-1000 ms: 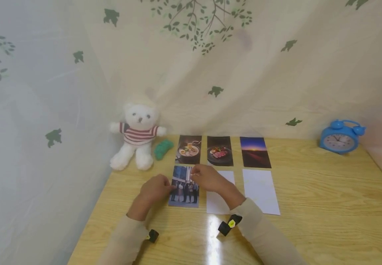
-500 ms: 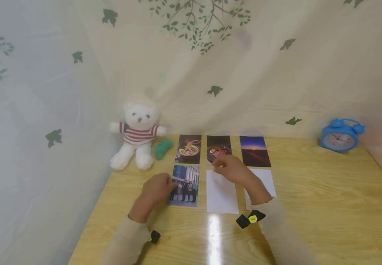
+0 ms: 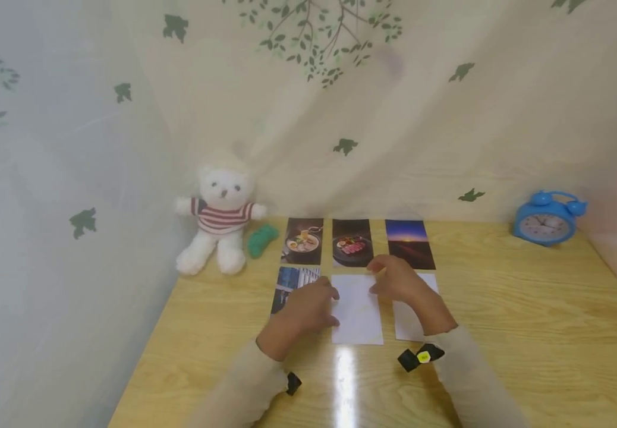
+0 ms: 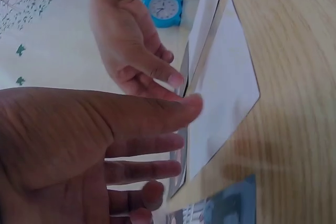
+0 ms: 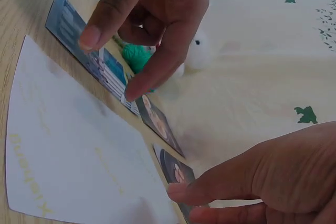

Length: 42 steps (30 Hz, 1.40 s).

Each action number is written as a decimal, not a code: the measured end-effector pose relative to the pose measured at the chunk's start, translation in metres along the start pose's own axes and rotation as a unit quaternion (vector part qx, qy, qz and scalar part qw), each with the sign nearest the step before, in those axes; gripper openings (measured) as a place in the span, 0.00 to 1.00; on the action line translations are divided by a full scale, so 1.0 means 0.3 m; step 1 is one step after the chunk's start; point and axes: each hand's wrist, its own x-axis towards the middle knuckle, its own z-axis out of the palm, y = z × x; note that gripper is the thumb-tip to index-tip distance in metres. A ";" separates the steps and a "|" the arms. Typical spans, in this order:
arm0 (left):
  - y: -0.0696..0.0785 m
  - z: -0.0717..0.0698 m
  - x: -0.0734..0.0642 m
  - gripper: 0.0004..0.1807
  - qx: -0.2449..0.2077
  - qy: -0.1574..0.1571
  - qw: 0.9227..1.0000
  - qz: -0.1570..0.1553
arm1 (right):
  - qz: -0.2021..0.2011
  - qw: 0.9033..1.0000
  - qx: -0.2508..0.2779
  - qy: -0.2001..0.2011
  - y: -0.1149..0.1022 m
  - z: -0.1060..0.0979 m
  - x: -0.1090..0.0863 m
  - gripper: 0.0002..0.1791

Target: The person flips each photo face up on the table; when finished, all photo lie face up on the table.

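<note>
A white blank-backed card (image 3: 356,318) lies in the middle of the front row on the wooden table. My left hand (image 3: 304,306) is at its left edge, thumb and fingers apart, partly covering a photo of a group of people (image 3: 289,278). Close to the card's upper right edge is my right hand (image 3: 402,282), thumb and fingertips spread with nothing between them. In the right wrist view, faint yellow writing shows on the white card (image 5: 68,135). A second white card (image 3: 409,324) lies partly under my right hand and wrist.
Behind stand photos of a noodle bowl (image 3: 303,241), sliced meat (image 3: 352,244) and a sunset (image 3: 411,241) in a row. A white teddy bear (image 3: 223,217) and a green object (image 3: 262,239) sit left. A blue alarm clock (image 3: 545,220) stands back right.
My right hand has left the group photo and moved right to the middle white card. My left hand has let go of the group photo's left edge and moved right across it.
</note>
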 end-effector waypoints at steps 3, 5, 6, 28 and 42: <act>0.021 0.026 0.013 0.29 0.031 -0.018 0.999 0.004 | -0.006 1.000 -0.006 -0.004 0.011 0.012 0.007 0.25; 0.032 0.035 0.016 0.30 0.048 -0.023 0.999 0.010 | -0.014 1.000 -0.006 -0.004 0.017 0.017 0.010 0.25; 0.035 0.036 0.017 0.29 0.053 -0.024 0.998 0.013 | -0.017 1.000 -0.005 -0.003 0.020 0.019 0.011 0.26; 0.047 0.025 0.043 0.24 0.015 -0.041 0.999 0.001 | 0.000 0.967 0.254 -0.016 0.072 -0.025 0.057 0.12; 0.082 0.013 0.074 0.32 -0.154 -0.001 0.988 -0.008 | -0.026 0.892 0.451 -0.015 0.022 -0.032 0.038 0.14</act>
